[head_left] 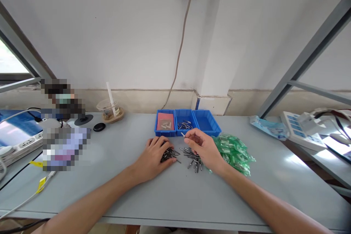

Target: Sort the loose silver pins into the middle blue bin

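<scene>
My left hand (154, 158) lies on the table with its fingers apart, curved beside and partly over a pile of dark metal pins (169, 153). Between the thumb and fingertips of my right hand (205, 148), a small thin metal pin (182, 134) is pinched, its light end poking out to the left. Below that hand a second heap of loose metal pins (194, 161) is spread on the table, partly hidden by it. Just behind both hands stand three joined blue bins; the middle bin (180, 131) holds several pins, and the left bin (155, 128) has a pink sheet with a small bag of pale pieces.
Green plastic bags (233, 153) lie against my right forearm. The right blue bin (207, 122) stands behind them. Farther right are a light-blue packet (268, 128) and a power strip (301, 131). At left are a black oval object (99, 127), a plastic cup, cables and a blurred person.
</scene>
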The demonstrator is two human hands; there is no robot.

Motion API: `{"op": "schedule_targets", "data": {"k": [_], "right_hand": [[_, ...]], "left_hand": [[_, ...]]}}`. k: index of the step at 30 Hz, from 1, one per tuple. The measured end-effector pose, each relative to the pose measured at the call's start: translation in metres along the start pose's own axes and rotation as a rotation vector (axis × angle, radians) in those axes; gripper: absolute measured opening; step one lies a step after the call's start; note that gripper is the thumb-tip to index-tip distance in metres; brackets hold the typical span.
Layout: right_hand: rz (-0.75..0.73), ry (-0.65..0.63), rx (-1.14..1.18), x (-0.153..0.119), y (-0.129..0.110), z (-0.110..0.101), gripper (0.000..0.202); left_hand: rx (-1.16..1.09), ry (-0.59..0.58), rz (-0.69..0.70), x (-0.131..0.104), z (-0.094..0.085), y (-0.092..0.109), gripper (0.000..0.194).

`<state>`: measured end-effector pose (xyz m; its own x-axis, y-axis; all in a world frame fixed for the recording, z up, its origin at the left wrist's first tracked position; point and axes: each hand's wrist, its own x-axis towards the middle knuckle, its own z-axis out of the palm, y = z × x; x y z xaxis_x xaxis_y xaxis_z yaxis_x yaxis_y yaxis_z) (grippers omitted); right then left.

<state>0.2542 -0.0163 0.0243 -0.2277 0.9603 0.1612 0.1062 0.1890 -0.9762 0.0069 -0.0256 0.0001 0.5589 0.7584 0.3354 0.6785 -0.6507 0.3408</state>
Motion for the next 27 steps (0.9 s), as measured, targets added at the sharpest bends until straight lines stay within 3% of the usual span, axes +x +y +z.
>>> {"op": "schedule_targets", "data": {"k": [6, 11, 14, 18, 22, 25, 27], "right_hand": [[0.274, -0.236, 0.502, 0.0, -0.006, -0.005, 0.029], [0.318, -0.241, 0.657, 0.001, -0.015, -0.01, 0.024], [0.274, -0.177, 0.546, 0.001, -0.016, -0.008, 0.025], [0.12, -0.073, 0.174, 0.0, -0.008, -0.003, 0.029], [-0.076, 0.037, -0.158, -0.001, -0.002, -0.001, 0.019], [-0.169, 0.094, -0.255, -0.001, -0.001, 0.0, 0.013], [-0.149, 0.091, -0.222, 0.0, -0.001, 0.0, 0.013]], "left_hand": [[0.002, 0.011, -0.015, 0.0, 0.002, -0.004, 0.025], [0.001, 0.007, -0.032, 0.0, 0.003, -0.004, 0.026], [-0.007, 0.01, -0.04, -0.001, 0.002, -0.003, 0.024], [0.001, 0.014, -0.059, -0.001, 0.002, -0.002, 0.024], [0.013, 0.025, -0.054, -0.001, 0.002, -0.003, 0.022], [-0.025, 0.018, -0.056, -0.001, 0.001, -0.002, 0.022], [-0.051, 0.011, -0.057, -0.001, 0.001, -0.002, 0.022]]}}
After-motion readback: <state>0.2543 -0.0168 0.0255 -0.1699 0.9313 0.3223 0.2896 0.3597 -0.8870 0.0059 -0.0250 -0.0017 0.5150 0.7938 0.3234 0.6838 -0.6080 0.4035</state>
